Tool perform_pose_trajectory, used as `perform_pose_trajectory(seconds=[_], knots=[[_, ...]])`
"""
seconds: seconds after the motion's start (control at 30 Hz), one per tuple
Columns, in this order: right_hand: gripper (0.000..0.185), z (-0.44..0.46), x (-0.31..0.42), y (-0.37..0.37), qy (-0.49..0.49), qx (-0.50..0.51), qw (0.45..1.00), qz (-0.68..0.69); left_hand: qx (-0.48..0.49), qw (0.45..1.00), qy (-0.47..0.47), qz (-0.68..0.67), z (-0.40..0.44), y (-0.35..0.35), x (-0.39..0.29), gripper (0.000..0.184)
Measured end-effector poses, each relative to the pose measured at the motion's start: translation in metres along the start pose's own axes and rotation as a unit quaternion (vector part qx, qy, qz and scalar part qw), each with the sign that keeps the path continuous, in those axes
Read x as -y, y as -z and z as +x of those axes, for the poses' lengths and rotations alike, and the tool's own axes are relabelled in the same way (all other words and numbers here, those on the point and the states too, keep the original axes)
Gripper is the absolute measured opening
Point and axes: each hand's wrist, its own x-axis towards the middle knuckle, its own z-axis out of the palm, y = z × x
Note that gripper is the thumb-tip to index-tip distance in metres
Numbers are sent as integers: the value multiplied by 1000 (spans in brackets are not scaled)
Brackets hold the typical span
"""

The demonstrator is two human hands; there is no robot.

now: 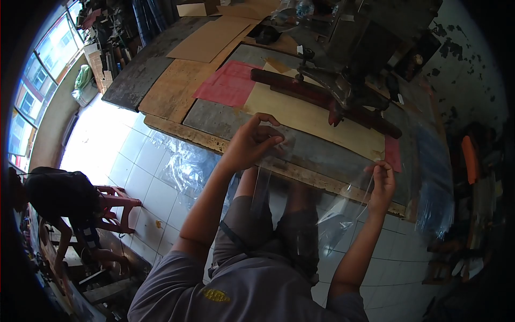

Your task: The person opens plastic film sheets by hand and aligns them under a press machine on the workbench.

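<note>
2 bare hands work on the near side of the dark red press bar [284, 86], a single long straight beam, dark and worn. The left hand [257, 140] is nearer than the bar's left half, its thumb and fingers drawn narrowly together on 1 clear film [343, 206]. The right hand [382, 182], nearer than the bar's right end, pinches the same film's other side. The film, glossy, thin and transparent, hangs between the 2 hands on the bar's near side; its outline is hard to follow.

Under the bar lies 1 long pale yellow sheet [300, 115], smooth and matt. 2 patches of red sheet [224, 86] show, 1 by each end of the bar. All rest on 1 grey worktable [212, 115] with a rough, chipped wooden edge.

Beyond the bar's left end is 1 large flat brown board [212, 40]. Right of the bar, 1 bundle of bluish film [437, 198] droops in layers. Well left of the bar are 1 red stool [119, 201] and 1 other person [59, 193], bent over.
</note>
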Motion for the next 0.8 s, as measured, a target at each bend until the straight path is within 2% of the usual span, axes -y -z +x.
perform_pose_trajectory(seconds=[0.1,0.2,0.3,0.4,0.5,0.6,0.7,0.8], knots=[[24,1,9,0,5,43,998,34,3,1000,-25,8,1,1,1,34],[25,2,31,7,19,102,991,-80,20,999,-24,-29,-1,3,-4,35],[23,9,60,11,72,194,965,-163,28,998,-31,-52,-6,1,-15,35],[19,16,79,16,91,265,939,-198,30,997,-48,-60,-11,2,-25,34],[16,20,87,14,87,284,937,-184,31,996,-41,-79,-13,3,-34,33],[8,24,98,7,135,316,909,-234,36,995,-56,-79,-13,2,-36,32],[6,28,99,9,75,357,894,-261,35,996,-66,-45,-15,2,-41,30],[8,30,99,22,13,335,899,-280,34,998,-49,-3,-21,3,-59,31]])
